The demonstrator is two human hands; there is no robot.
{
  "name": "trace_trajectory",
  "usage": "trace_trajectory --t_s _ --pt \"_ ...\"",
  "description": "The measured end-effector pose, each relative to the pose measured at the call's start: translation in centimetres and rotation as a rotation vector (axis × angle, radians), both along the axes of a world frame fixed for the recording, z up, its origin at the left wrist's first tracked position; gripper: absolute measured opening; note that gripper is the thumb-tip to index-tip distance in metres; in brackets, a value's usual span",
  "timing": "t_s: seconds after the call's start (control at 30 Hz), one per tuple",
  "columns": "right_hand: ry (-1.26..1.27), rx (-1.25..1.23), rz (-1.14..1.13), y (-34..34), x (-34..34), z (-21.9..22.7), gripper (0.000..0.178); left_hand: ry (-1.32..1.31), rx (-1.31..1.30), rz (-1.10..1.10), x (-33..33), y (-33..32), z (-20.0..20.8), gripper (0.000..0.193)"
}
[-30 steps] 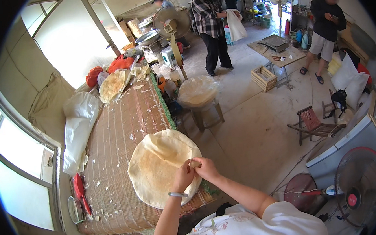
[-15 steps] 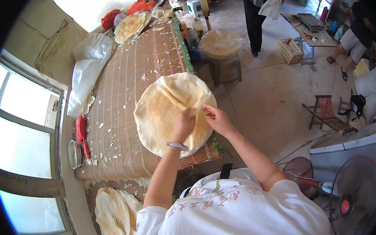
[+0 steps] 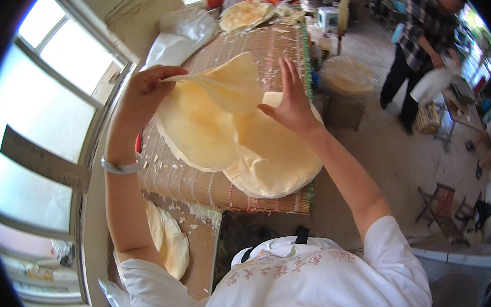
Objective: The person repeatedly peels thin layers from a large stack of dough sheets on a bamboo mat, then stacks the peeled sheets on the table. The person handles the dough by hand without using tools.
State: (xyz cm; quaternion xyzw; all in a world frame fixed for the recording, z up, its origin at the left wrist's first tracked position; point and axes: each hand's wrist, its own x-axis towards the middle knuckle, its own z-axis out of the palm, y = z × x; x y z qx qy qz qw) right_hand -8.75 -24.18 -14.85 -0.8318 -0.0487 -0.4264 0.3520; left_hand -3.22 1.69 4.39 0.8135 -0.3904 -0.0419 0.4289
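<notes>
My left hand (image 3: 147, 93) is closed in a pinch on the edge of a thin, pale yellow flatbread (image 3: 197, 122). That sheet hangs lifted and folded over itself, up and to the left of a stack of round flatbreads (image 3: 283, 162). Whether it still clings to the stack at its right side, I cannot tell. Over the right part of the stack, my right hand (image 3: 294, 103) is raised with thumb and fingers apart and holds nothing. The stack rests on a slatted bamboo mat (image 3: 193, 183) near its front edge.
Another flatbread pile (image 3: 169, 240) lies low at my left. Far along the mat sit a plastic sheet (image 3: 181, 34) and more flatbread (image 3: 246, 14). A covered round stack (image 3: 346, 76) stands on a stool at right. Beyond it, a person (image 3: 421, 41) holds a white cloth.
My left hand has drawn a flatbread up and left off the stack. My right hand has risen and opened. The view has shifted; the person at the back now bends forward.
</notes>
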Motion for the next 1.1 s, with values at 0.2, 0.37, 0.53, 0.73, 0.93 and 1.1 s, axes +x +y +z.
trace_trajectory --t_s 0.2,0.37,0.53,0.73,0.93,1.1 --pt "-0.067 -0.033 0.467 10.5 0.0 3.1 0.084 -0.048 -0.148 0.219 -5.9 8.6 3.3 0.026" --pt "0.465 0.331 0.722 17.2 -3.2 2.5 0.029 0.029 -0.100 0.429 -9.8 16.1 2.8 0.025" --pt "0.418 0.423 1.031 25.6 -7.5 -0.7 0.037 0.022 0.086 0.672 -14.2 23.2 2.5 0.024" --pt "0.173 0.133 1.107 38.5 -12.0 -5.8 0.105 -0.074 0.258 0.740 -18.7 30.6 2.1 0.021" --pt "0.151 0.220 0.953 47.7 -11.2 -6.2 0.063 0.000 0.196 0.769 -22.5 36.7 2.0 0.021" --pt "0.322 0.512 1.100 49.0 -8.6 -5.6 0.019 -0.026 0.116 0.611 -24.2 44.0 -0.3 0.022"
